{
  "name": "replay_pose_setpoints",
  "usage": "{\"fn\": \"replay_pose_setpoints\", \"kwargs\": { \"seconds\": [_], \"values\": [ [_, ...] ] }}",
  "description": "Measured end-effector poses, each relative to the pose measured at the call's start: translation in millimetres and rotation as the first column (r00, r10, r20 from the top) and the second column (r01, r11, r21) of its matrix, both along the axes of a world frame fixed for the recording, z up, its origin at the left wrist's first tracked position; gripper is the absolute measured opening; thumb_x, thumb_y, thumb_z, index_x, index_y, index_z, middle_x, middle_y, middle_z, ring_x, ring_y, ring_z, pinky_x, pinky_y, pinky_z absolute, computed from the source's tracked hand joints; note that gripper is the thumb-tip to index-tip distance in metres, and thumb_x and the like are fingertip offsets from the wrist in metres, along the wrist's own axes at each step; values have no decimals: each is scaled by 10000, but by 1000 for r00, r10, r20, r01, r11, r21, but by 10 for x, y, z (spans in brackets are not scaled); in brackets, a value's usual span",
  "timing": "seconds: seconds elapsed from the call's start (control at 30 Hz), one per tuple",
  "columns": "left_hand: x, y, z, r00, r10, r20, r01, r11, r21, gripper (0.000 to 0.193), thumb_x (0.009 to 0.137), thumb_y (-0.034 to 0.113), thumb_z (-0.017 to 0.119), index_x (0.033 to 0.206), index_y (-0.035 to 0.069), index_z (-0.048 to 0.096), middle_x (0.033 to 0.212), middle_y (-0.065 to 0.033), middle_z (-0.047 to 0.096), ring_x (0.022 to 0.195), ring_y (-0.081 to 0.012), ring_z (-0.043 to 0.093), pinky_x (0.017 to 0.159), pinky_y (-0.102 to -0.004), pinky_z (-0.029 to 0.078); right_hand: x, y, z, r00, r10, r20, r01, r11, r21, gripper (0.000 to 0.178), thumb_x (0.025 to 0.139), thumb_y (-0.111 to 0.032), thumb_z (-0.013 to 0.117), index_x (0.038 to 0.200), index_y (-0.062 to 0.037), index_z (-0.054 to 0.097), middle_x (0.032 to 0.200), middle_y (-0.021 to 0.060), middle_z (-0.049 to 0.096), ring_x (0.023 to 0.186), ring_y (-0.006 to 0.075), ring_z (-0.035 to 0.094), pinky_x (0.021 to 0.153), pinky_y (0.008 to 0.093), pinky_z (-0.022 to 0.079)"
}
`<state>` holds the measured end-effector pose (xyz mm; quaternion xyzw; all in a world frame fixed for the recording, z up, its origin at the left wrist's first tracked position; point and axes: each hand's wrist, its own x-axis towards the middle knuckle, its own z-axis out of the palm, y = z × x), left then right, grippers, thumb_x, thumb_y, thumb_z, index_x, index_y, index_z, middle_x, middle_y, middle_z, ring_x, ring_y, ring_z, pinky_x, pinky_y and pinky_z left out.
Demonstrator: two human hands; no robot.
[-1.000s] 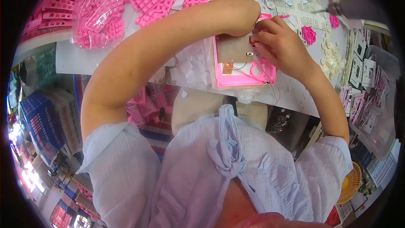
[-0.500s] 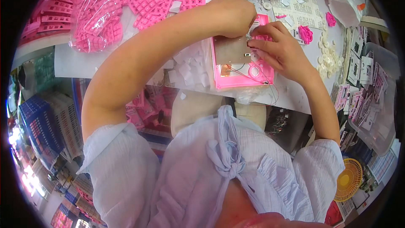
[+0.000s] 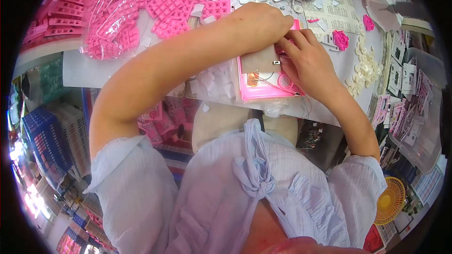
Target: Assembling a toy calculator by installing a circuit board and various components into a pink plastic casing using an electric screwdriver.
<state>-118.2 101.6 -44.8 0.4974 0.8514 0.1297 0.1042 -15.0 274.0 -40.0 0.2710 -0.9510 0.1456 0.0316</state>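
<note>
both hands work a pink case point(image 3: 263, 89) at the bench's point(image 3: 80, 68) near edge: left hand point(image 3: 263, 19) presses its top, right hand point(image 3: 306, 61) pinches a small part, pink grids point(image 3: 174, 4) crowding behind.

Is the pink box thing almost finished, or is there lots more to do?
Partly done: the open pink case already holds a wire coil and a brown board. Right now the left hand and right hand press a small part at its top edge. Heaps of pink keypad pieces wait.
</note>
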Motion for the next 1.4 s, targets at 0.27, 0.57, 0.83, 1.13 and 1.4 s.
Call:
{"fn": "replay_pose_setpoints", "kwargs": {
  "seconds": [0.27,0.57,0.83,1.13,1.4],
  "values": [
    [-61,-591,72,764,624,163,-643,718,266,315,855,374,732,863,60,748,844,-90,721,751,-246,688,669,-364,519,81,67,7,998,-26,-62,18,991,-134,317,815,-73,692,1129,-45,674,1140,99,644,1053,316,589,876,402,527],
    [171,-493,-373,783,516,346,-616,566,548,269,830,177,731,1058,43,683,899,-90,717,840,-257,678,763,-414,514,-559,-59,-32,992,-120,-22,101,909,-405,214,868,-123,661,1052,-41,731,1008,104,709,1034,304,600,878,394,510],
    [322,-442,-333,821,543,178,-489,506,711,467,810,-18,695,1240,34,521,964,-107,691,875,-276,663,785,-381,520,-842,-348,-28,907,37,419,255,742,-620,261,876,-215,720,1010,8,746,848,133,745,731,196,704,702,318,553],
    [324,-429,-183,895,389,218,-428,609,667,270,813,79,770,1057,16,674,1026,-108,677,870,-226,651,825,-346,511,-427,-178,-39,964,-98,246,250,643,-724,131,866,-111,719,954,-14,730,869,116,701,754,209,682,702,326,545],
    [409,-420,-169,918,374,131,-369,686,627,93,843,92,742,926,61,714,843,-57,696,815,-232,645,809,-373,436,-270,-92,-88,996,-88,22,81,752,-654,264,855,-134,715,1111,-72,718,979,108,689,930,253,607,772,368,513]
  ]
}}
